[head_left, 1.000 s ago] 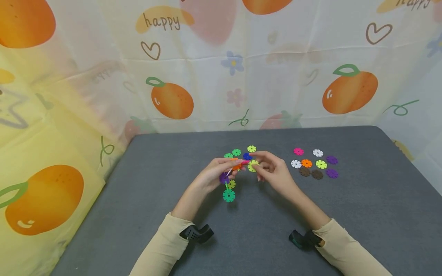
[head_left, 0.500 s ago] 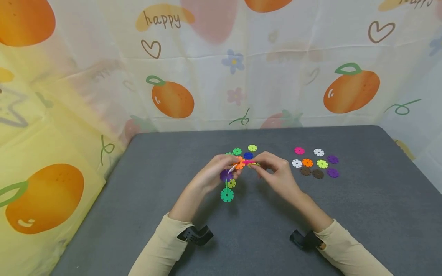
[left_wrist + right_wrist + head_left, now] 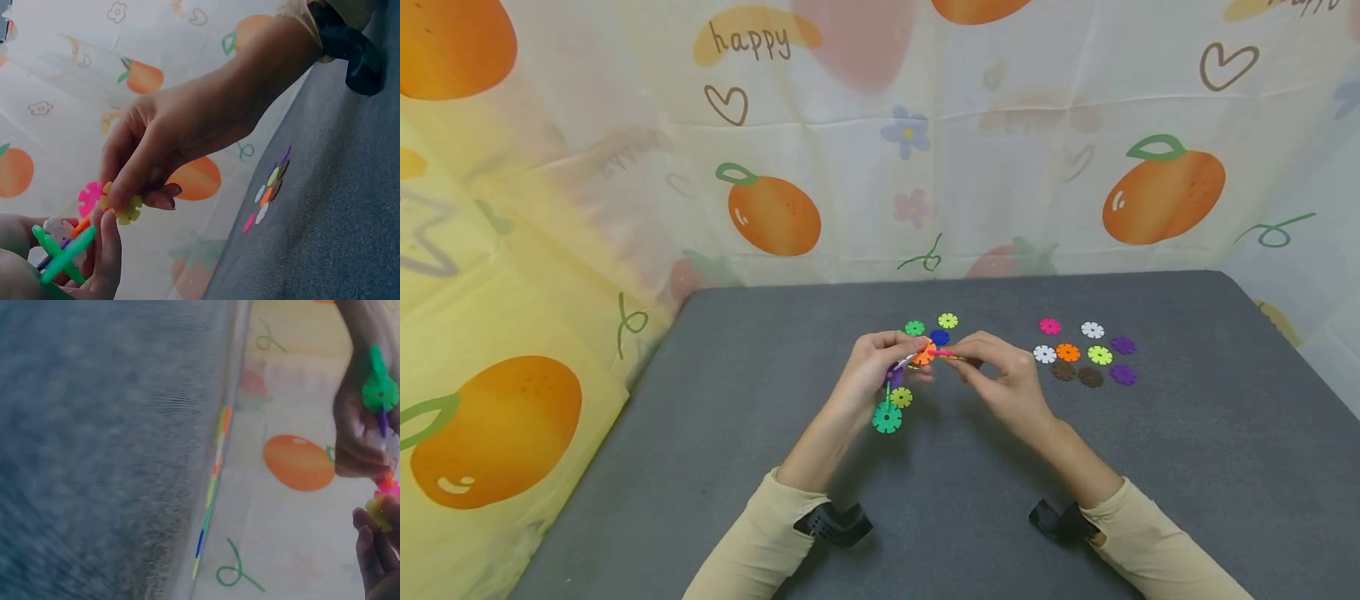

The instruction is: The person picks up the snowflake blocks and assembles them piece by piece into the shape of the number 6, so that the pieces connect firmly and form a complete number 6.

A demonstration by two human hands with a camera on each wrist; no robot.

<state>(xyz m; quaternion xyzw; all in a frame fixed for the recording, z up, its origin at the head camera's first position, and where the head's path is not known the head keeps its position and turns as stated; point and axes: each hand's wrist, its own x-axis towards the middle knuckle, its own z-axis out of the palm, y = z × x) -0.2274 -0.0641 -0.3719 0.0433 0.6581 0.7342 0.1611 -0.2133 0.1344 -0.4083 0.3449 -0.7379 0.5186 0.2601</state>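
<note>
My left hand (image 3: 872,371) holds a chain of slotted plastic discs joined edge to edge. An orange disc (image 3: 922,354) sits at its fingertips, and a green disc (image 3: 887,417) hangs at the chain's lower end. In the left wrist view, crossed green discs (image 3: 65,253), a white disc (image 3: 57,230) and a pink disc (image 3: 90,197) show along it. My right hand (image 3: 1009,379) pinches a yellow disc (image 3: 128,211) between thumb and fingers, right against the pink one. Fingers partly cover that meeting point.
On the grey table (image 3: 715,417), a blue disc (image 3: 939,337), a green disc (image 3: 914,327) and yellow ones lie around the hands. To the right is a loose group with a pink disc (image 3: 1050,326), brown ones and others. A fruit-print cloth (image 3: 850,167) hangs behind.
The yellow disc has turned from face-on to edge-on and met the pink disc. My left hand has tilted, and the chain's green end has swung slightly left and up.
</note>
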